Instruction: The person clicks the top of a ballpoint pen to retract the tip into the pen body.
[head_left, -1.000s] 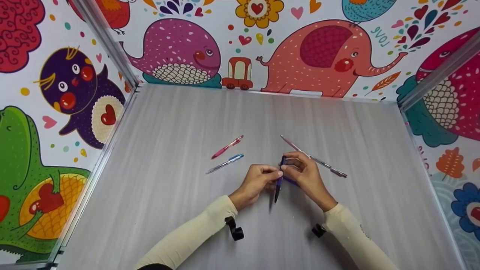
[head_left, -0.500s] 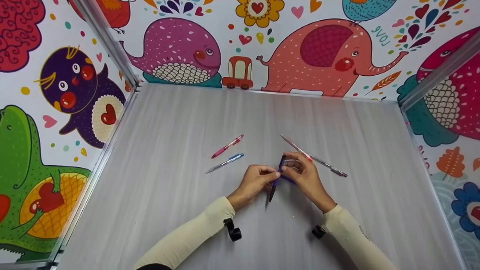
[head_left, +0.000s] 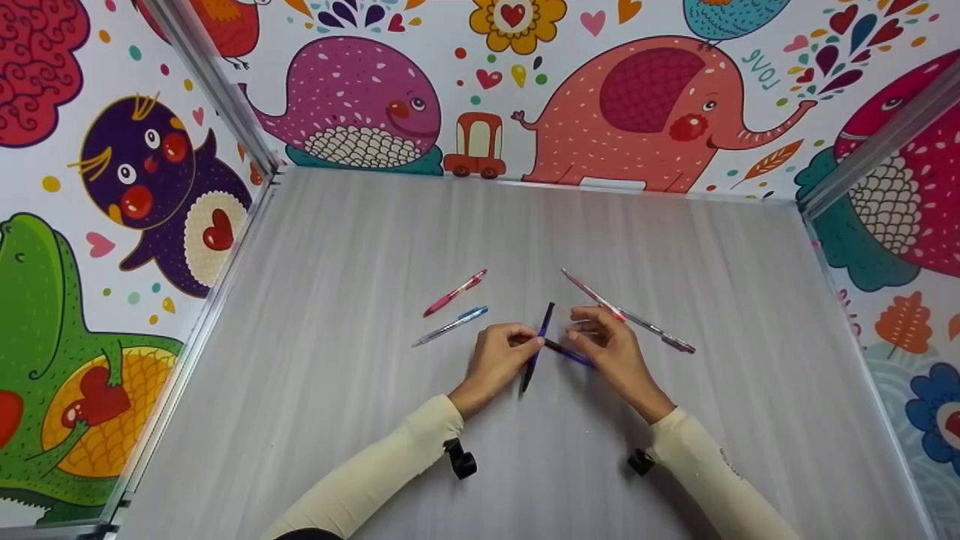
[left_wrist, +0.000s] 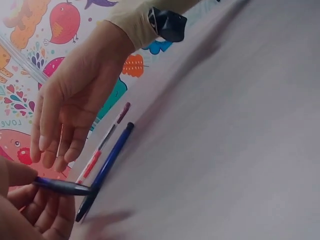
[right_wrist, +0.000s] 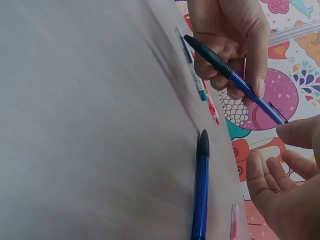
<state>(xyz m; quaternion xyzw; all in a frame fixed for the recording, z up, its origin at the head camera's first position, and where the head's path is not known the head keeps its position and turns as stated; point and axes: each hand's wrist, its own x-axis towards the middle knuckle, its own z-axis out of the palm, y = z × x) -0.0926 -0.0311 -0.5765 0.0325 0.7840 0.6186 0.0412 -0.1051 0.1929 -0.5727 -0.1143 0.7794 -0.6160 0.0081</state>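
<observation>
My left hand [head_left: 501, 358] pinches a blue pen [right_wrist: 243, 88] with a black grip and tip between thumb and fingers, held above the table at a slant. In the head view its black tip points down toward me. Close by on the right, my right hand [head_left: 611, 345] holds nothing, fingers loosely bent and parted from the thumb. The right wrist view has its thumb overlapping the pen's rear end. A second blue pen [left_wrist: 110, 160] with black ends lies on the table between the hands; in the head view the right hand covers one end.
A pink pen [head_left: 455, 293] and a clear pen with light blue parts [head_left: 450, 328] lie left of the hands. Beyond the right hand, clear-barrelled pens [head_left: 660, 334] with reddish parts form one line. Printed cartoon walls [head_left: 360, 105] border the grey table [head_left: 360, 225].
Both hands were at the blue pen earlier. The right hand has let go and stays about where it was, while the left hand has shifted left with the pen, uncovering more of the second one.
</observation>
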